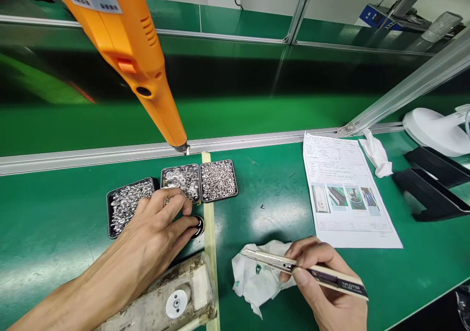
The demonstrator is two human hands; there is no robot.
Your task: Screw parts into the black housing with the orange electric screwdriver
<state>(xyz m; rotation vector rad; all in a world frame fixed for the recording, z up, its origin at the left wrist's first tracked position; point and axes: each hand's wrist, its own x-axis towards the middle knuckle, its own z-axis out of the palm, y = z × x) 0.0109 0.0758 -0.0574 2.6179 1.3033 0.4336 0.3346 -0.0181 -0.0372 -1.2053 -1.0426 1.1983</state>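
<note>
My left hand (161, 223) reaches in from the left, with its thumb and a finger closed at a small dark round dish (199, 227). Its other fingers curl beside the trays, and their tips are partly hidden. In my right hand (323, 277) is a slim utility knife (326, 278), its blade pointing left. That blade lies over a crumpled white tissue (246, 282) with green stains and a dark green blob. Below my left hand sits a worn, stained block-shaped fixture (198, 292) bearing a white round disc (176, 303).
Trays of small metal parts (125, 206), washers (181, 179) and nuts (219, 179) stand behind my left hand. An orange electric screwdriver (147, 76) hangs above them. On the right lie a printed sheet (341, 169), another tissue (377, 153) and black angled pieces (429, 189).
</note>
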